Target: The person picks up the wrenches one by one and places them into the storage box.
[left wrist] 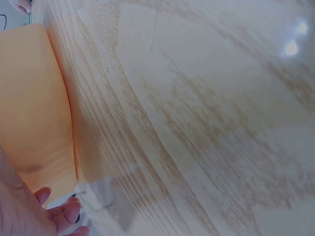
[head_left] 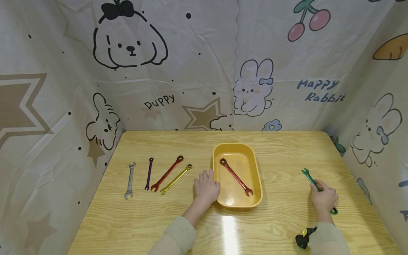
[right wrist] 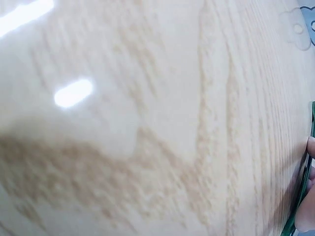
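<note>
A yellow tray (head_left: 237,146) sits mid-table with a red wrench (head_left: 236,176) lying slantwise inside it. My left hand (head_left: 206,187) rests flat on the table against the tray's left front corner, fingers relaxed and holding nothing. In the left wrist view the fingertips (left wrist: 56,212) lie beside the tray wall (left wrist: 34,108). Toward the right, my right hand (head_left: 324,199) grips a green wrench (head_left: 308,176) that lies on the wood, its open end pointing away. The right wrist view shows a sliver of the green wrench (right wrist: 299,199) at the frame edge.
Left of the tray lie a silver wrench (head_left: 129,180), a purple wrench (head_left: 148,173), a second red wrench (head_left: 167,173) and a yellow wrench (head_left: 176,179), side by side. Cartoon-printed cloth walls enclose the wooden table (head_left: 280,152) on three sides.
</note>
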